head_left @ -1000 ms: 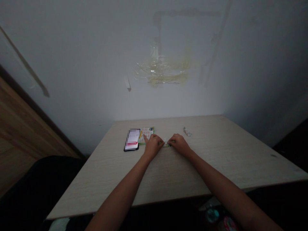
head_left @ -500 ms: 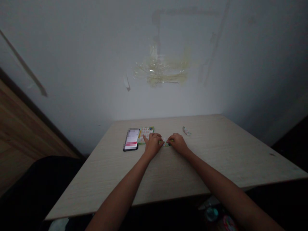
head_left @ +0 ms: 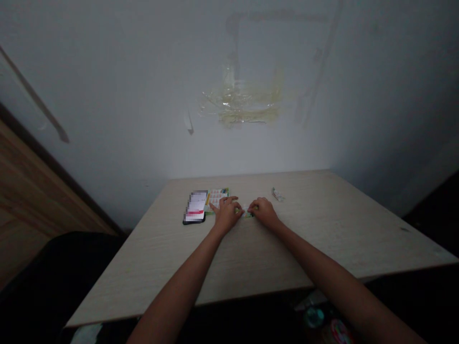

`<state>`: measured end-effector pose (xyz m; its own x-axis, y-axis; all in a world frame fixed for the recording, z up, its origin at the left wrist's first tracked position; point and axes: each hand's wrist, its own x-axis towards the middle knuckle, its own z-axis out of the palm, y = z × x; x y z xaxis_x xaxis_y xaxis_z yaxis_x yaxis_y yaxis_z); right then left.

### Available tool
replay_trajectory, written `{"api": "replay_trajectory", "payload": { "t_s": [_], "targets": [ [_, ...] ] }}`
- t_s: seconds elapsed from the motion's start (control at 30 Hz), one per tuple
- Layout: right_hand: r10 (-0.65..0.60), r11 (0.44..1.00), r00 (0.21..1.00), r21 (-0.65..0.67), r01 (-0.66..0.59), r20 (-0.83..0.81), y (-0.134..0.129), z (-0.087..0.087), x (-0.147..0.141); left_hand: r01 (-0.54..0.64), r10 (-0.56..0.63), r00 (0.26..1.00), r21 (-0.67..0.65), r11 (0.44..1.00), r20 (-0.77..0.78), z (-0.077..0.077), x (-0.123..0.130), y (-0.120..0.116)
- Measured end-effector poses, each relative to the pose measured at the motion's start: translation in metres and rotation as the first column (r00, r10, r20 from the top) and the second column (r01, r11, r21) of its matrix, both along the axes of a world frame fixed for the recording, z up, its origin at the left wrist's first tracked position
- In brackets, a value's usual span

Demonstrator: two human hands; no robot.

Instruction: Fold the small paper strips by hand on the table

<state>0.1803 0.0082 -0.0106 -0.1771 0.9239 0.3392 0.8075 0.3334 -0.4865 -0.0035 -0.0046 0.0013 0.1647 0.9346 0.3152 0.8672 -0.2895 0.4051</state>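
Observation:
A small, flat, green-and-white printed piece lies low on the table between my two hands; whether it is paper or a packet I cannot tell. My left hand has thumb and forefinger closed on its left end, while its other fingers rest over a printed sheet. My right hand pinches the right end, fingers curled in. That colourful printed sheet, with rows of small pictures, is partly covered by my left hand. A crumpled wrapper sits beyond my right hand.
To the left lies a phone with a lit, blurred screen, touching the sheet. The pale wooden table meets a wall with peeling tape. Below the front edge, a bottle with a teal cap shows in the dark.
My hands stay at the small printed piece with only slight finger movement. The view has shifted very little; phone, sheet and wrapper stay in place.

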Motion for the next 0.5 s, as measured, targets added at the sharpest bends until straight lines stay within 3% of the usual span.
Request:
{"api": "replay_trajectory", "payload": {
  "t_s": [0.3, 0.5],
  "targets": [
    [-0.012, 1.0, 0.995, -0.017, 0.011, -0.095, 0.0017, -0.0031, -0.0006, 0.047, -0.047, 0.998, -0.004, 0.999, -0.032, 0.0019, -0.003, -0.002],
    [0.0, 1.0, 0.998, 0.017, 0.001, -0.057, 0.0028, -0.0062, 0.0008, 0.096, -0.096, 0.993, -0.008, 0.995, -0.067, -0.0031, -0.0051, 0.0005]
  ]
}}
